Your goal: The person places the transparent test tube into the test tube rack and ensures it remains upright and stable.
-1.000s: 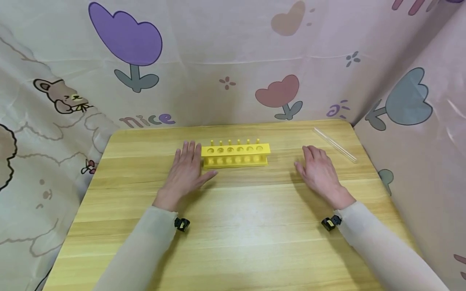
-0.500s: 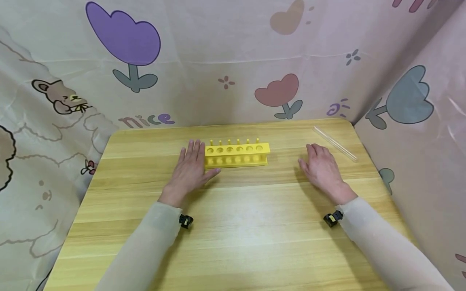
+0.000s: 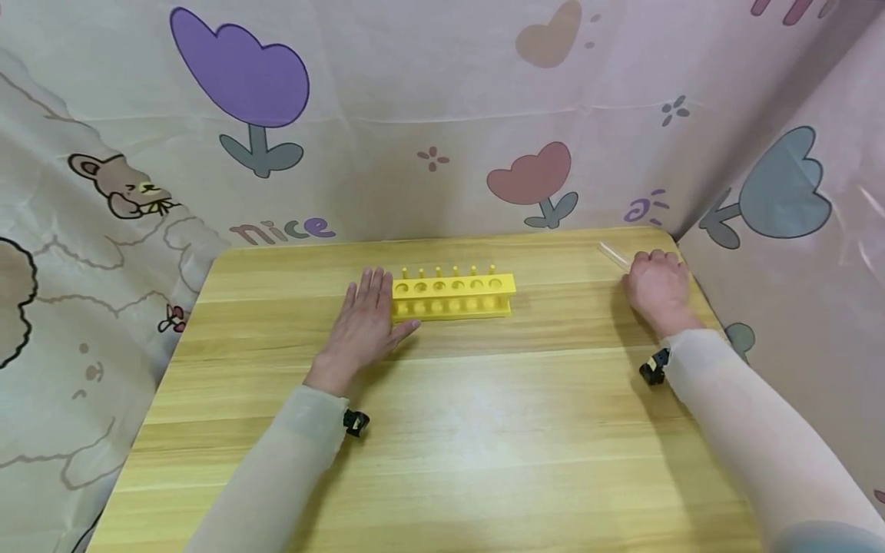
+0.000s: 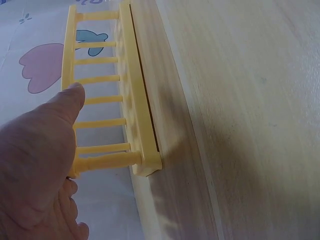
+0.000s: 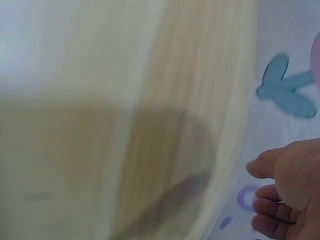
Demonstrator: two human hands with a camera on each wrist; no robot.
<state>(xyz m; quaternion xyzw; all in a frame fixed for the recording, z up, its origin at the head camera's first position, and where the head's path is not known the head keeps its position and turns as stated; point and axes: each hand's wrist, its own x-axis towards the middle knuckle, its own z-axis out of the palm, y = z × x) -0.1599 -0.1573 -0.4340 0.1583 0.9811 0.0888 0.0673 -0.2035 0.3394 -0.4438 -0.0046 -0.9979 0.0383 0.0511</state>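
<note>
A yellow test tube rack (image 3: 454, 294) with a row of holes and pegs stands at mid-table, its holes bare. Against its left end lies my left hand (image 3: 362, 326), fingers straight and thumb spread along the front. The left wrist view has that thumb (image 4: 70, 100) overlapping one long side of the rack (image 4: 140, 105). Farther right, my right hand (image 3: 660, 286) is over a slim clear tube (image 3: 614, 255), covering its near part. From the right wrist, the thumb and bent fingers of the right hand (image 5: 295, 187) stand apart, with nothing visible between them.
The wooden table (image 3: 470, 430) has its back edge against a printed curtain (image 3: 387, 84), which also encloses both sides. The right hand is close to the table's right edge. Small black devices (image 3: 356, 422) sit at both wrists.
My right hand has moved right and away from me, over the clear tube. The left hand slid slightly right along the rack's end, then stayed there. Rack and tube look unmoved.
</note>
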